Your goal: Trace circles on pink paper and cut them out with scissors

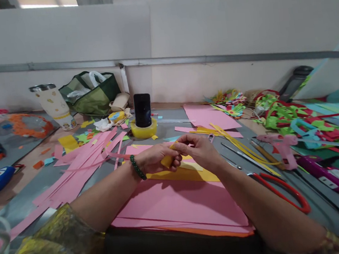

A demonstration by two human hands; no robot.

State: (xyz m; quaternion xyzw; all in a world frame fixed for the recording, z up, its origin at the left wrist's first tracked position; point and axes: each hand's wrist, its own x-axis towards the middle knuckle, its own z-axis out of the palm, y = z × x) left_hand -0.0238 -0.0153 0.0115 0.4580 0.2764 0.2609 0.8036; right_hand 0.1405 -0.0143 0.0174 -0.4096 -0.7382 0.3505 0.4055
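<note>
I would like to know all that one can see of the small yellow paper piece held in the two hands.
The yellow paper piece looks like thin, matte craft paper, folded or rolled into a small wedge; its exact shape is hidden. The left hand grips its lower part and the right hand pinches its upper end. It is held over a yellow sheet lying on pink sheets.

A phone (142,109) stands in a tape roll (144,129) mid-bench (323,203), toward the back edge. A tumbler (54,106) and a bag (92,94) sit at back left. Paper strips (77,169) lie left of a stack of paper sheets (178,207) at the front edge. Scissors (273,189) lie to the stack's right, a glue gun (280,147) behind them.
</note>
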